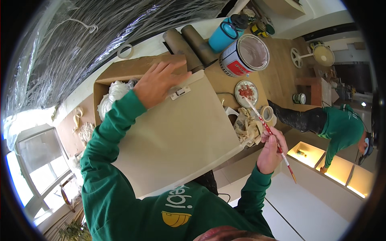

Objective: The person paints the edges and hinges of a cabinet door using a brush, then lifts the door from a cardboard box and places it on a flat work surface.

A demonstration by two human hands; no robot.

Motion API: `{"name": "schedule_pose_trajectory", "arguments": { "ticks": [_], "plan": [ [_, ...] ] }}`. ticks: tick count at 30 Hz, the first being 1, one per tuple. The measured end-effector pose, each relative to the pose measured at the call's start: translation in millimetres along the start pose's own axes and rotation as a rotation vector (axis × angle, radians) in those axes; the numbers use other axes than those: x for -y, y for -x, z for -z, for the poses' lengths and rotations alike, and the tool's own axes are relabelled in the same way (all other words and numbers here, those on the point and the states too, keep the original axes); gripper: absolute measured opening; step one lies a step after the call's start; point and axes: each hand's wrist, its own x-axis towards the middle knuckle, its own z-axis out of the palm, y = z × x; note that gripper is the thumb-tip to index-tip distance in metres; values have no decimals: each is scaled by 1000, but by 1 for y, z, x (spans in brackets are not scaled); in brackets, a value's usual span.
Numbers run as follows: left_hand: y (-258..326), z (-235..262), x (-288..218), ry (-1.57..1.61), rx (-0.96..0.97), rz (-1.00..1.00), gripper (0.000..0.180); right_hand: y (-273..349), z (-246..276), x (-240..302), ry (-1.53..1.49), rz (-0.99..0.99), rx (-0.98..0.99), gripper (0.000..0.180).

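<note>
My left hand [159, 82] is open, its fingers spread over the far edge of a large beige panel [177, 132], beside a small metal fitting [180, 93] on that edge. I cannot tell whether the palm touches the panel. In my right hand [273, 150], the fingers are closed round a slim paintbrush [264, 123] with red and white paint on it. Its pale upper end reaches toward a round lid [246, 93] smeared with red. Beyond the lid stands an open paint can [247, 56] with pale pinkish paint inside.
A cardboard box [140, 68] with white plastic lies beyond my left arm. Dark tubes [183, 48] and a blue jug [228, 34] stand at the back. Crumpled paper [247, 128] and a tape roll [267, 112] sit near my right hand. Another person [341, 124] bends at the right.
</note>
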Motion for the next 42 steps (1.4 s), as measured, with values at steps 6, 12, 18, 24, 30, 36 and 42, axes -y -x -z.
{"name": "schedule_pose_trajectory", "arguments": {
  "ticks": [6,12,18,24,30,36,42],
  "plan": [
    [79,12,-31,-92,-22,172,60,2,-9,1,-51,5,14,30],
    [171,28,-68,-40,10,481,78,3,-17,0,-41,31,76,31],
    [257,38,-94,-210,-6,776,100,-5,-29,2,-58,7,203,36],
    [292,84,-111,-262,84,907,98,1,-55,11,-66,10,340,39],
    [357,138,-94,-346,-461,933,67,6,-74,26,-124,-6,395,40],
    [412,87,-77,-454,-159,1048,74,9,-79,30,-83,30,364,42],
    [434,64,-80,-462,-160,1133,65,10,-76,29,-106,16,367,41]
  ]
}}
